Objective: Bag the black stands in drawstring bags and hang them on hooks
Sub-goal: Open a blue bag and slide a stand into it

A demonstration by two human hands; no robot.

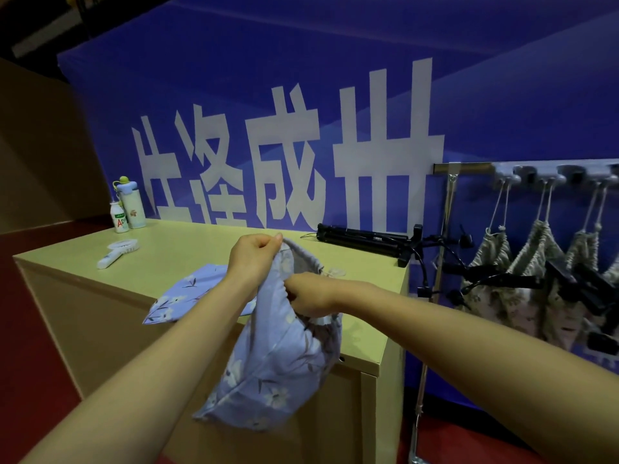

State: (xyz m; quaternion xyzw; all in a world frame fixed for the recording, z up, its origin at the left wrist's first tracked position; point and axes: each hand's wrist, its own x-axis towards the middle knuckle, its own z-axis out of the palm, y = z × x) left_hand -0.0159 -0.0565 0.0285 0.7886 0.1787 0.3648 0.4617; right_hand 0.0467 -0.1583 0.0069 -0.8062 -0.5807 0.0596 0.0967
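bottles (129,205): 2, upright at the far left corner of the table (201,242).
fan (117,251): white handheld, lay flat near the bottles.
spare bag (182,293): blue floral, flat on the table beside the left forearm.
left hand (254,259): fingers pinched together on the held bag's top rim.
held bag (278,356): blue floral drawstring, hung in air before the table's near edge, bottom bulged, contents hidden.
right hand (311,293): fingers curled, clamped on the bag's mouth, lower down.
black stand (365,237): folded, lay at the table's far right, apart from both hands.
rack (536,175): hooks right of the table.
hung bags (522,272): beige floral, on cords from the hooks, black parts poking out.
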